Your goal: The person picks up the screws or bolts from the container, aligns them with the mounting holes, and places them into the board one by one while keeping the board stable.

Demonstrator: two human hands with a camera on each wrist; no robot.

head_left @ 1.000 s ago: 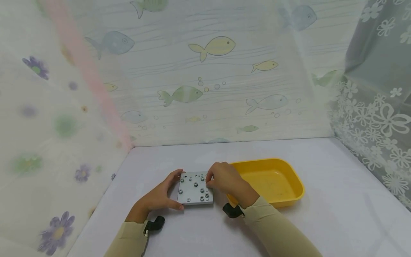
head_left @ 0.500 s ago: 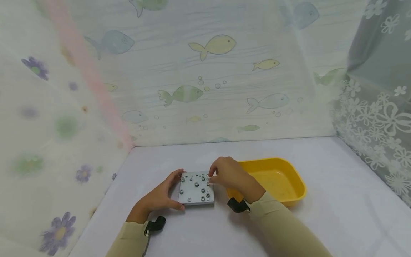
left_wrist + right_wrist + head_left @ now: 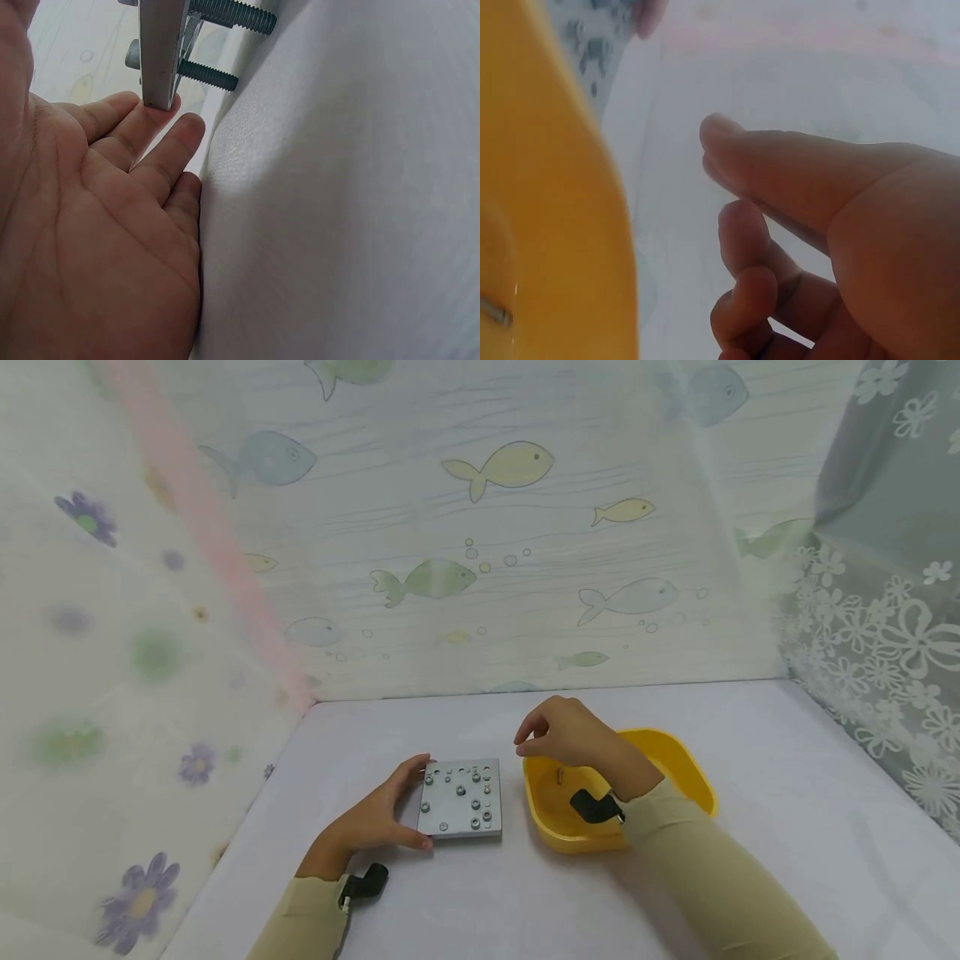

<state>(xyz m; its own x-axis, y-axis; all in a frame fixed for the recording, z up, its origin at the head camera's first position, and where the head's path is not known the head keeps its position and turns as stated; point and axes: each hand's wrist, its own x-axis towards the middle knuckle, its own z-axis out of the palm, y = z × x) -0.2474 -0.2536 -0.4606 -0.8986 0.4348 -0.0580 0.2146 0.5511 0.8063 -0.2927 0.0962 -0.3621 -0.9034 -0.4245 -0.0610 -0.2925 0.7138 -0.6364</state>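
Observation:
A square grey metal plate (image 3: 446, 810) with several socket-head bolts lies on the white table. My left hand (image 3: 371, 818) holds it at its left side, thumb at the front edge and fingers at the back corner. In the left wrist view, fingertips touch the edge of the plate (image 3: 161, 60), and threaded bolt shanks (image 3: 210, 75) stick out of its underside. My right hand (image 3: 581, 739) hovers over the left rim of a yellow tray (image 3: 697, 781), fingers loosely bent, with nothing seen between them. One small screw (image 3: 560, 775) is inside that tray.
The tray stands just right of the plate, with a narrow strip of table between them. A black wrist camera (image 3: 363, 883) is strapped to the left wrist, another (image 3: 594, 807) to the right. A fish-print curtain (image 3: 450, 610) hangs behind the table.
My right hand has left the plate's right edge and moved up and right to the tray. The screw in the tray now shows. The left hand stays at the plate.

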